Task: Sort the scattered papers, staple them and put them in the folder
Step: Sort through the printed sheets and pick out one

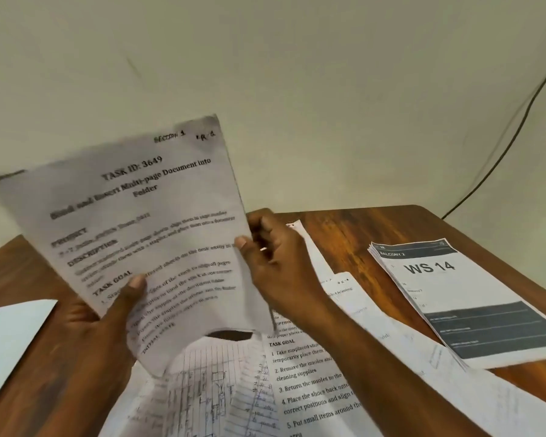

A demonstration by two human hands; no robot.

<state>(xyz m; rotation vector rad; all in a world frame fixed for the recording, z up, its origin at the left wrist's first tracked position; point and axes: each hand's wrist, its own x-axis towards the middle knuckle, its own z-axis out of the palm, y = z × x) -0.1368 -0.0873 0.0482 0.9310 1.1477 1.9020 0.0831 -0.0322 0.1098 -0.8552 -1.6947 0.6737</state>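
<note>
A printed sheet headed "TASK ID: 3649" [145, 222] is lifted above the wooden desk [375, 228], tilted and blurred. My left hand [108, 323] grips its lower left edge, thumb on the front. My right hand [278, 263] pinches its right edge. Under them lie scattered papers: a lined handwritten sheet [215, 392] and a printed "TASK GOAL" page [312, 383]. A stack with "WS 14" on top [454, 294] lies at the right. I see no stapler.
A pale sheet or folder [10, 339] lies at the desk's left edge; I cannot tell which. More white sheets [407, 351] spread between the middle papers and the stack. A dark cable [517, 121] runs down the wall at the far right.
</note>
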